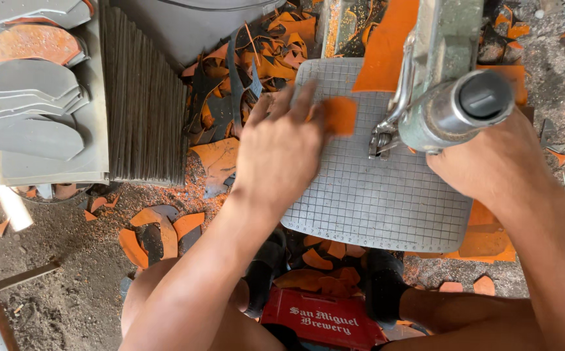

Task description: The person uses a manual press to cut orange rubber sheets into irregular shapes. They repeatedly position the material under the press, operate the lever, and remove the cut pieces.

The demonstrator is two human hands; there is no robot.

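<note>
Orange piece [339, 114], small and flat, lies on the grey grid tabletop [373, 195], up near its 12 o'clock edge, just to the 9 o'clock side of the metal foot [380, 142] of the cutting machine [448, 78]. The floor [48, 273] is the biggest thing here, dusty and grey, with orange scraps [159, 227] all over it. At 9 o'clock from the grid tabletop stands a big stack of thin dark sheets [142, 97], and past that at 9 o'clock sit grey cut shapes [32, 91] piled on one another. The machine hangs over the tabletop at 1 o'clock, with a round silver end pointing up at the camera. The left hand [282, 146] lies flat and open, fingers spread, and its fingertips press on the orange piece. The right hand [490, 162] rests at 3 o'clock on the tabletop, partly hidden behind the machine, so I cannot tell if it grips anything. A red crate [324, 322] sits at 6 o'clock, between the person's black socks [383, 283].
</note>
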